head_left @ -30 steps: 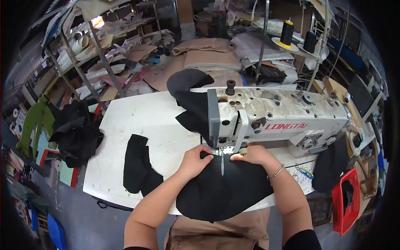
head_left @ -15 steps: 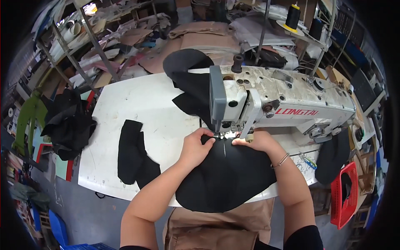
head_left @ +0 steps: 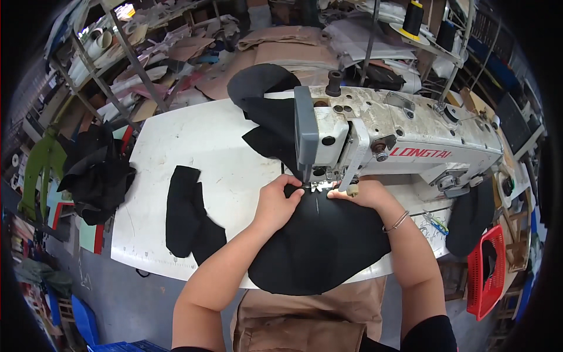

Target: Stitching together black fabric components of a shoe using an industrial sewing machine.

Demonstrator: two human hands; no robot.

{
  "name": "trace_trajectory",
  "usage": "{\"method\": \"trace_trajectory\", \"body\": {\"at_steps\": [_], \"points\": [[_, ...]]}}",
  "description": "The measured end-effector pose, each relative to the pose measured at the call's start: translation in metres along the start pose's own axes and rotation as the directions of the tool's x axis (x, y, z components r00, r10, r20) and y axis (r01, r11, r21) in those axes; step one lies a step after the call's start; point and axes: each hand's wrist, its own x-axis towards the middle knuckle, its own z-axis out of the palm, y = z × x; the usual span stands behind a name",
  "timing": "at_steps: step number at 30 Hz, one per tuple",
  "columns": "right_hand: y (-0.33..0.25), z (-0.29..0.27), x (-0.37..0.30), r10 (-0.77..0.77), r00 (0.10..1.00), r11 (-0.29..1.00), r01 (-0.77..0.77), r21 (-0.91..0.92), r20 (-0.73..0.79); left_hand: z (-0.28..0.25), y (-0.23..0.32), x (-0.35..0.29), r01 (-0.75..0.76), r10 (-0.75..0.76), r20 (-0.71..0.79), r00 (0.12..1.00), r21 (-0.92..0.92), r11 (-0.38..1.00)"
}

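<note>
A large black fabric piece [head_left: 316, 252] lies at the front of the white sewing table, its far edge under the presser foot [head_left: 317, 186] of a sewing machine [head_left: 404, 129]. My left hand [head_left: 277, 202] pinches the fabric's far edge just left of the foot, thumb toward the needle. To the right of the foot, my right hand [head_left: 365, 195] grips the same piece, its thumb on top and its other fingers partly hidden behind the machine head. A short pale line runs down the fabric below the foot. More black fabric [head_left: 267, 126] lies behind the machine head.
Another black cut piece [head_left: 190, 214] rests on the white table [head_left: 146, 176] at left. A dark fabric heap [head_left: 97, 173] hangs beyond the left edge. At right are a small blue-green tool [head_left: 436, 223], a red basket [head_left: 487, 276] and a black thread cone [head_left: 413, 20].
The fabric's near edge sits slightly higher in the picture, and the view has shifted a little. Both hands keep their hold beside the presser foot.
</note>
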Motion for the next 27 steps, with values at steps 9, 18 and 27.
{"method": "trace_trajectory", "body": {"at_steps": [9, 18, 27], "points": [[-0.008, -0.003, -0.003, 0.084, 0.996, 0.994, -0.085, 0.067, 0.013, 0.002, 0.003, -0.003, -0.142, 0.143, -0.049, 0.989, 0.017, 0.990], [-0.015, -0.008, -0.065, -0.380, 0.803, 0.858, 0.120, -0.500, -0.459, 0.000, 0.001, -0.002, -0.185, 0.188, -0.040, 0.981, 0.069, 0.980], [0.135, -0.031, -0.168, -0.087, 0.425, 0.953, -0.230, -0.200, -0.901, 0.001, 0.002, 0.000, -0.235, 0.240, -0.045, 0.970, 0.099, 0.967]]}}
